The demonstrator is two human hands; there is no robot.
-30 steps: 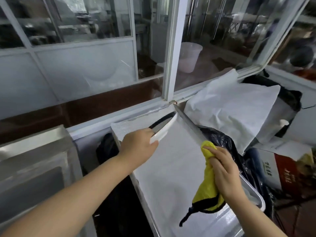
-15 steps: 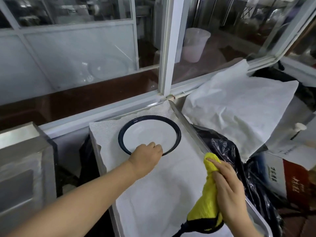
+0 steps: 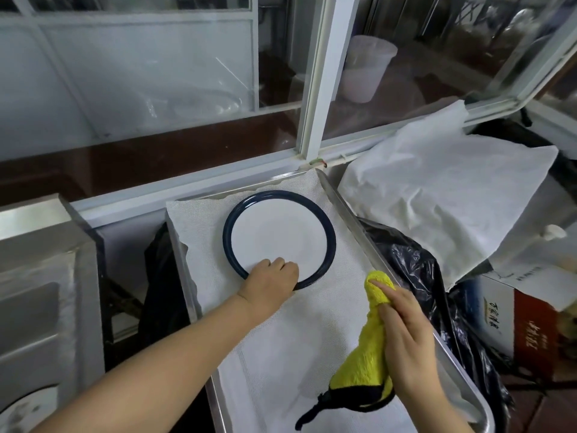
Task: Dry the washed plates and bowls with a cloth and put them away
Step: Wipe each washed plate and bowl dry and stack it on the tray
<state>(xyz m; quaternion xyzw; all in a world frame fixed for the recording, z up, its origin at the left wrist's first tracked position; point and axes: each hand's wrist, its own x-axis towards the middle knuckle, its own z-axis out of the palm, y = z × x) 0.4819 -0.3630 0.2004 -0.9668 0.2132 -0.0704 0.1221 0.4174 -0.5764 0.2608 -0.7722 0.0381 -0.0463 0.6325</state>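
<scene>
One white round plate with dark blue rim lies flat on the cloth-lined metal tray, put away; left hand curled on its near rim, grip unclear; right hand clutches the yellow drying cloth, kept ready.

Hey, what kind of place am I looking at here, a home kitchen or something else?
Probably a commercial or canteen kitchen's wash-up area: a large steel tray lined with white cloth holding a plate, a stainless steel unit alongside, and glass partitions facing a bigger room.
</scene>
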